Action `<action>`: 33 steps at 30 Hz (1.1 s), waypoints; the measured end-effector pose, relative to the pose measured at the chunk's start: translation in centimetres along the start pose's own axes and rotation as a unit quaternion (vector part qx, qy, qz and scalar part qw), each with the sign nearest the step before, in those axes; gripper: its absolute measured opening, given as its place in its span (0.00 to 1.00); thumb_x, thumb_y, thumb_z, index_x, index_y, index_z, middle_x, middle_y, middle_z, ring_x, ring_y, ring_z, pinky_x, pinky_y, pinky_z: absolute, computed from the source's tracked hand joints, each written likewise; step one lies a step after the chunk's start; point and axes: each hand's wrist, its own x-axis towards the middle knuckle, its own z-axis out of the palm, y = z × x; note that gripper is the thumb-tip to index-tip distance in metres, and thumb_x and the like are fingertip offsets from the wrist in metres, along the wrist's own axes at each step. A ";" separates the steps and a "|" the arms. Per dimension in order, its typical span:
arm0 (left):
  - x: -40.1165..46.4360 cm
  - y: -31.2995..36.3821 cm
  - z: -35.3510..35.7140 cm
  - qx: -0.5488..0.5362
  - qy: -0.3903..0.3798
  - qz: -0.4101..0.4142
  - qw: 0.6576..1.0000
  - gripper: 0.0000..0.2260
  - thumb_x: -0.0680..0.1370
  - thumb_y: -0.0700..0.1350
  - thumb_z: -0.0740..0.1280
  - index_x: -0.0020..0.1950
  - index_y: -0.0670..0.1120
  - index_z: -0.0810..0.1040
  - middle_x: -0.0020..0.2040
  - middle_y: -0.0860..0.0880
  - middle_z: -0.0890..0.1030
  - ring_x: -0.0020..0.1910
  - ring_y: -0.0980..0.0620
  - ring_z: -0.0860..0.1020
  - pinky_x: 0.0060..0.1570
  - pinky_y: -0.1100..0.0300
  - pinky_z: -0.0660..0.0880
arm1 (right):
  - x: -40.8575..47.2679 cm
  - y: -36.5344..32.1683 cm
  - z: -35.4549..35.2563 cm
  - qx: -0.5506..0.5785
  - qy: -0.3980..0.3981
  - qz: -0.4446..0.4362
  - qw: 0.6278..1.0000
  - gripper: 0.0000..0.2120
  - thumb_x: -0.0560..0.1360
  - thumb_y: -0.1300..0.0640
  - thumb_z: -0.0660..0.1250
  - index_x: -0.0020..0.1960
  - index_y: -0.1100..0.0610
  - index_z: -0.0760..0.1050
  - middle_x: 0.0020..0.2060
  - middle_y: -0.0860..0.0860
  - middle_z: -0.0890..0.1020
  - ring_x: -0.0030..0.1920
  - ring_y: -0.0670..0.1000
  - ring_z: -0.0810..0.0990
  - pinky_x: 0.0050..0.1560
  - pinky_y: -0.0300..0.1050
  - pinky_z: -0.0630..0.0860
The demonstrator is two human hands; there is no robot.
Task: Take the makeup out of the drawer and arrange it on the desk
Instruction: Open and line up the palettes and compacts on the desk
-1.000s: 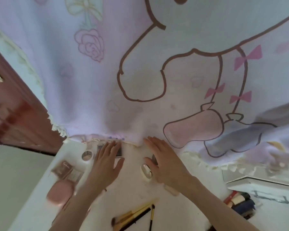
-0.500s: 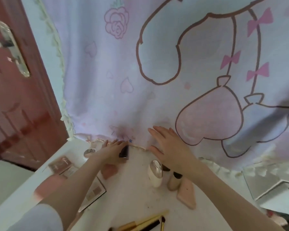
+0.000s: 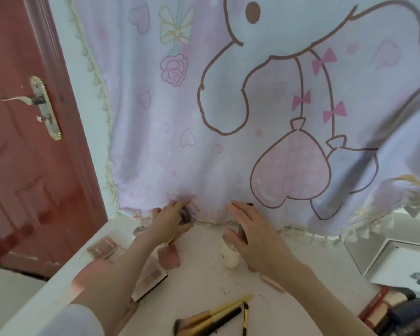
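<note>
On the white desk (image 3: 204,287), my left hand (image 3: 171,223) grips a small dark makeup item (image 3: 186,214), blurred, at the back edge against the curtain. My right hand (image 3: 255,238) holds a slim dark tube (image 3: 242,232) upright between thumb and fingers, just above a cream bottle (image 3: 230,259). Laid out on the desk are a pink square compact (image 3: 169,257), an eyeshadow palette (image 3: 153,277), pink palettes (image 3: 104,247), a small round jar (image 3: 140,230), a flat pink case (image 3: 272,283) and several brushes (image 3: 216,316).
A cartoon-print curtain (image 3: 228,117) hangs behind the desk. The red door (image 3: 22,154) stands at the left. At the lower right an open drawer (image 3: 398,311) holds more makeup, with a white tray (image 3: 398,260) above it.
The view has tilted upward. My left hand has lifted its dark item toward the curtain. My right hand has closed in on the dark tube above the cream bottle.
</note>
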 end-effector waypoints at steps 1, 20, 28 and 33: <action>-0.3 0.3 -0.4 -0.067 0.039 -0.005 0.997 0.29 0.72 0.54 0.69 0.71 0.56 0.62 0.63 0.51 0.70 0.59 0.53 0.73 0.58 0.54 0.61 | 0.0 -0.4 0.1 0.010 0.003 0.001 1.000 0.23 0.79 0.47 0.54 0.74 0.47 0.56 0.72 0.41 0.58 0.72 0.43 0.54 0.68 0.37 0.56; -7.4 9.9 -13.4 -0.442 0.213 0.111 0.864 0.34 0.70 0.39 0.73 0.71 0.52 0.62 0.65 0.51 0.66 0.63 0.54 0.72 0.60 0.61 0.73 | 3.0 -7.4 -3.8 0.805 0.009 0.263 0.531 0.22 0.75 0.51 0.67 0.57 0.70 0.74 0.51 0.62 0.81 0.44 0.55 0.84 0.40 0.45 0.81; -8.4 12.0 -15.1 -0.297 0.236 0.229 0.896 0.30 0.66 0.47 0.76 0.63 0.59 0.66 0.57 0.56 0.66 0.56 0.60 0.72 0.59 0.68 0.70 | 4.2 -8.0 -7.8 0.813 0.020 0.278 0.511 0.01 0.74 0.67 0.65 0.44 0.65 0.73 0.29 0.61 0.81 0.28 0.55 0.82 0.30 0.43 0.80; -8.3 12.0 -17.6 -0.144 0.285 0.297 0.900 0.15 0.71 0.39 0.72 0.57 0.47 0.76 0.52 0.53 0.73 0.49 0.60 0.73 0.54 0.70 0.70 | 4.8 -7.8 -9.9 0.785 0.009 0.278 0.554 0.04 0.74 0.64 0.66 0.45 0.65 0.74 0.40 0.61 0.78 0.33 0.52 0.78 0.27 0.36 0.77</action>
